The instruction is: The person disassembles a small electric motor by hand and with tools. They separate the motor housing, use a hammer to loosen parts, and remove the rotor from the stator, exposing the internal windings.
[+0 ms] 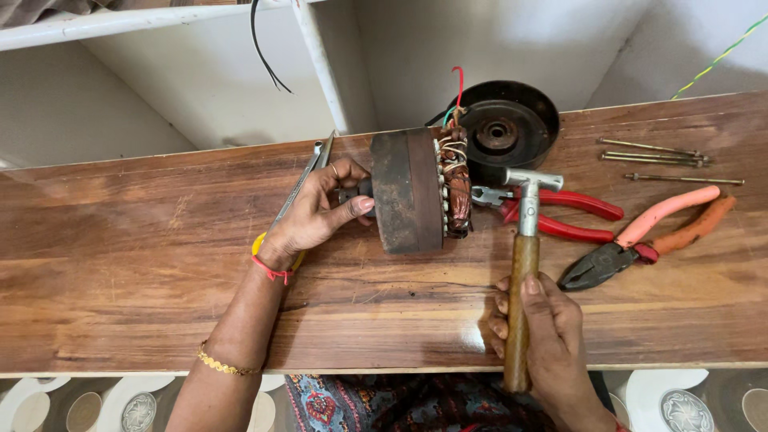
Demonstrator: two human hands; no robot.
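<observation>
Your left hand [316, 214] clasps the rusty round motor stator with copper windings [420, 190], table centre; heavy, windings fragile, hold its rim; right hand [544, 332], five o'clock, fist-closed around wooden-handled steel hammer [524, 264].

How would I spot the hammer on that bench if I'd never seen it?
Start at the long wooden bench, then find the rusty motor core that the left hand steadies. Just right of it, the right hand grips the hammer: the only tool with a wooden handle, unlike the red and orange pliers nearby.
</observation>
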